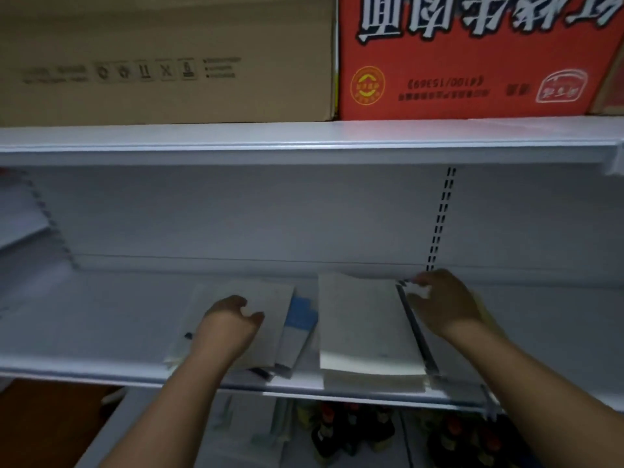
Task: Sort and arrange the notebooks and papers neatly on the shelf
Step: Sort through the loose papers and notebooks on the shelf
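Left hand (229, 319) fingers curled loosely over papers (256, 298); right hand (445, 302) pinching stack (364, 325) corner

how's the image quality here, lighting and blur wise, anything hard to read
Head view: dim overall, with the shelf interior in grey shadow; a brighter patch falls on the front of the right paper stack. Wide-angle bending curves the shelf edges. Left hand and right hand are soft and dark, and the bottles below are blurred.

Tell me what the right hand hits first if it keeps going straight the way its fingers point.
Probably the white paper stack: the right hand points left at its dark right edge, fingertips about touching its far corner. Depth is unclear.
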{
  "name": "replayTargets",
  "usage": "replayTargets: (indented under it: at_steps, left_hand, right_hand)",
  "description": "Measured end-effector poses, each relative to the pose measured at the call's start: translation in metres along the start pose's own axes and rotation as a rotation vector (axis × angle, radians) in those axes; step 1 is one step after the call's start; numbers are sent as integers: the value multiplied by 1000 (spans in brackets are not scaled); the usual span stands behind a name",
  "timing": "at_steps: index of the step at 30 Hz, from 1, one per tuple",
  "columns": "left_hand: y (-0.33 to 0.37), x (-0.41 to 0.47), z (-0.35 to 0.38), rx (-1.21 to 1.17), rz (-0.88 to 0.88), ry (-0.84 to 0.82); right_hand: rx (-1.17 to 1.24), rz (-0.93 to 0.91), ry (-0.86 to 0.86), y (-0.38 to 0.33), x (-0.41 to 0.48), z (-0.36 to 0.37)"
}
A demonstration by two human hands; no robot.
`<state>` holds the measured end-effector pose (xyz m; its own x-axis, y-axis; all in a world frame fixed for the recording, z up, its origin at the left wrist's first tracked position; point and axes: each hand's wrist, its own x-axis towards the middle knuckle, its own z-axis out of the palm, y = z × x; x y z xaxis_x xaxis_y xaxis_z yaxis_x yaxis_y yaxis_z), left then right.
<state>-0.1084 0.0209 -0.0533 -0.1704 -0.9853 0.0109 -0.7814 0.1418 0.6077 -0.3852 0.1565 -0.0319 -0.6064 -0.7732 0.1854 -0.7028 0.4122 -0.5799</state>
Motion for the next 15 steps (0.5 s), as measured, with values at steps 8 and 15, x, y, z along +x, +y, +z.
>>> replayTargets:
  at_steps: [8, 15]
  left_hand:
    - [-70, -16, -20, 328, -71, 7]
    - [-110, -23, -56, -350, -397, -44]
  right_hand:
    - [-190, -379, -561, -149, -3, 102]
    - [-479, -235, -705, -149, 3, 143]
